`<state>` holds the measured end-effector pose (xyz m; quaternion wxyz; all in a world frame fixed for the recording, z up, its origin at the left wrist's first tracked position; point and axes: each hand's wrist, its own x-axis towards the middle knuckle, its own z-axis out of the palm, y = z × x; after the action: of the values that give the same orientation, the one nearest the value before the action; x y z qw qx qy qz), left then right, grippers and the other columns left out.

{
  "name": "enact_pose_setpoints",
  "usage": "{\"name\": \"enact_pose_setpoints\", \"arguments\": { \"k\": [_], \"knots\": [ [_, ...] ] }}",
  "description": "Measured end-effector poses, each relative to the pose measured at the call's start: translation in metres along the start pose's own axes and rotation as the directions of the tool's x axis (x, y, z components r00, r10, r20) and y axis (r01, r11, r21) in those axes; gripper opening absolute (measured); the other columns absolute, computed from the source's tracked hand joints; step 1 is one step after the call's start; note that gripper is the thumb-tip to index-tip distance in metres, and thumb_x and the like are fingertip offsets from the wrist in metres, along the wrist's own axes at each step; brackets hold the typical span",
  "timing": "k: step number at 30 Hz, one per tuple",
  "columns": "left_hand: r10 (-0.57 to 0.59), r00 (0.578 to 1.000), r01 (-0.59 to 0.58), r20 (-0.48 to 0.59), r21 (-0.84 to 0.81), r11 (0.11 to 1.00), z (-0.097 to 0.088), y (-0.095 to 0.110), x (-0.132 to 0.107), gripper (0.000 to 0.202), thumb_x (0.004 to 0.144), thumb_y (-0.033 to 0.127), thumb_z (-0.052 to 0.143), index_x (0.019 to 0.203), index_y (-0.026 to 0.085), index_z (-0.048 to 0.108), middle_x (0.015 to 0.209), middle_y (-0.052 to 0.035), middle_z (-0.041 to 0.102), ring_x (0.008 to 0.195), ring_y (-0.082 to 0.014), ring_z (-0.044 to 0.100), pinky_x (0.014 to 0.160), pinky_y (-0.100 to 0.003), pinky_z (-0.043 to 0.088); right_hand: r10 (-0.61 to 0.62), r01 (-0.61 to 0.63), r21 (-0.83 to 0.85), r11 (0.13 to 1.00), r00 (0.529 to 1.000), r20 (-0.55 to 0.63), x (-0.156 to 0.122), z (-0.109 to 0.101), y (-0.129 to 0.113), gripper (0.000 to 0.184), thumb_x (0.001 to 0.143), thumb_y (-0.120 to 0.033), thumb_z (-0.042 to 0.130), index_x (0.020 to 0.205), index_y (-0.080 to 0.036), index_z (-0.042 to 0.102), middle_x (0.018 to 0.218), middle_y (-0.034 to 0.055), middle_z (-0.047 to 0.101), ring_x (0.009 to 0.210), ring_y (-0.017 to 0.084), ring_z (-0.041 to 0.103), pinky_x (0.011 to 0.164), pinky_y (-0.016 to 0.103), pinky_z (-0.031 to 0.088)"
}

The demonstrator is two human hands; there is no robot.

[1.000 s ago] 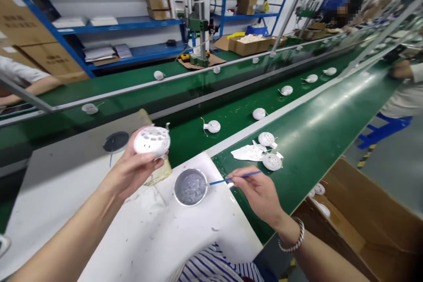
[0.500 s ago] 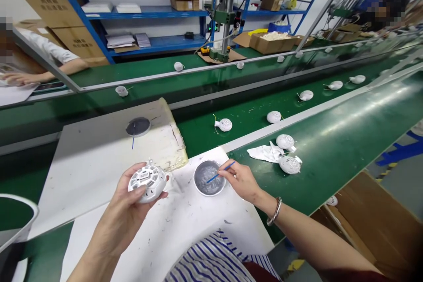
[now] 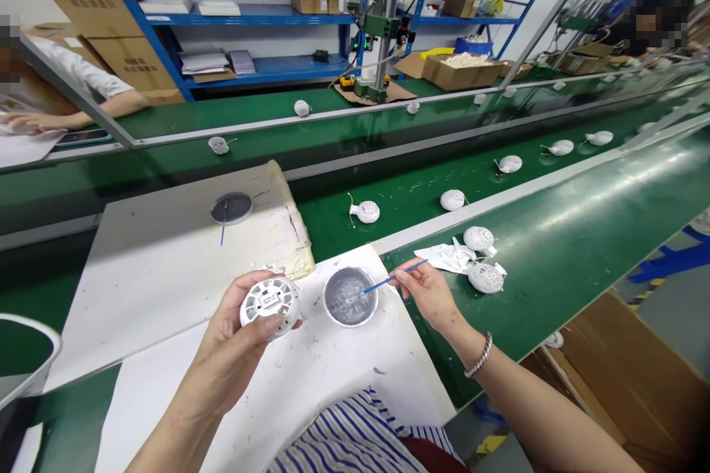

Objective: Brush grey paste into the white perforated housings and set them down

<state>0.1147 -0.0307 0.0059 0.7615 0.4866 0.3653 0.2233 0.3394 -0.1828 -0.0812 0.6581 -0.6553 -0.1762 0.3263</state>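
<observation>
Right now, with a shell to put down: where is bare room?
Free: the near board this side of the cup; the far board left of the lid; the belt right of the two shells. Crowded: between cup and shells, around the right hand.

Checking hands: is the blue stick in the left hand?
No, the right hand pinches the blue stick; the left hand holds a white round part.

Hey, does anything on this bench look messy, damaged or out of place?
The raised board's right edge is yellowed and cracked. The white sheet under the cup is flecked with grey smears. A crumpled wipe lies on the belt by two housings. The left hand's housing and right hand's stick look intact. Nothing looks spilled.
</observation>
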Motion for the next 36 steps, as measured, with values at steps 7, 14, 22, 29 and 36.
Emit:
{"name": "enact_pose_setpoints", "arguments": {
  "k": [7,14,22,29,36],
  "knots": [
    [0.047,0.994,-0.049,0.094,0.016,0.999,0.002,-0.008,-0.003,0.041,0.066,0.022,0.068,0.103,0.025,0.052,0.114,-0.0054,0.051,0.089,-0.0201,0.053,0.070,-0.026,0.047,0.090,-0.076,0.198,0.977,0.994,-0.066,-0.001,-0.012,0.004,0.027,0.066,-0.035,0.074,0.077,-0.016,0.059,0.076,0.0027,0.067,0.059,0.008,0.058,0.048,0.018,0.040],
    [-0.003,1.000,0.000,-0.029,-0.076,0.997,0.011,-0.008,-0.008,0.026,0.070,0.033,0.068,0.089,0.021,0.055,0.105,-0.0051,0.056,0.078,-0.0164,0.056,0.058,-0.022,0.046,0.227,-0.178,0.375,0.910,0.970,-0.090,-0.003,-0.005,-0.001,0.028,0.060,-0.031,0.079,0.073,-0.017,0.059,0.076,0.0011,0.066,0.069,0.010,0.063,0.049,0.016,0.044],
    [-0.288,0.949,0.249,-0.130,-0.250,0.936,0.019,-0.016,-0.004,0.022,0.075,0.033,0.063,0.091,0.020,0.057,0.100,-0.0060,0.058,0.090,-0.0239,0.058,0.067,-0.039,0.055,0.236,-0.200,0.467,0.862,0.972,-0.020,-0.006,0.015,-0.047,0.021,0.062,-0.025,0.077,0.071,-0.017,0.060,0.073,-0.0018,0.064,0.069,0.007,0.063,0.049,0.012,0.045],
    [-0.312,0.949,0.284,-0.055,-0.291,0.914,0.023,-0.020,-0.005,0.020,0.077,0.033,0.061,0.091,0.020,0.057,0.101,-0.0061,0.056,0.087,-0.0213,0.057,0.067,-0.042,0.056,0.084,-0.105,0.439,0.892,0.994,0.067,-0.019,0.038,-0.081,0.017,0.069,-0.026,0.073,0.073,-0.017,0.059,0.076,-0.0014,0.064,0.069,0.007,0.063,0.049,0.012,0.046],
    [-0.221,0.975,0.209,-0.007,-0.303,0.930,0.022,-0.017,-0.009,0.022,0.079,0.038,0.058,0.088,0.018,0.059,0.102,-0.0067,0.054,0.089,-0.0225,0.054,0.065,-0.040,0.055,-0.118,0.094,0.191,0.977,0.986,0.119,-0.036,0.047,-0.069,0.014,0.077,-0.028,0.066,0.076,-0.017,0.056,0.078,0.0001,0.065,0.058,0.006,0.060,0.055,0.018,0.049]
  ]
}}
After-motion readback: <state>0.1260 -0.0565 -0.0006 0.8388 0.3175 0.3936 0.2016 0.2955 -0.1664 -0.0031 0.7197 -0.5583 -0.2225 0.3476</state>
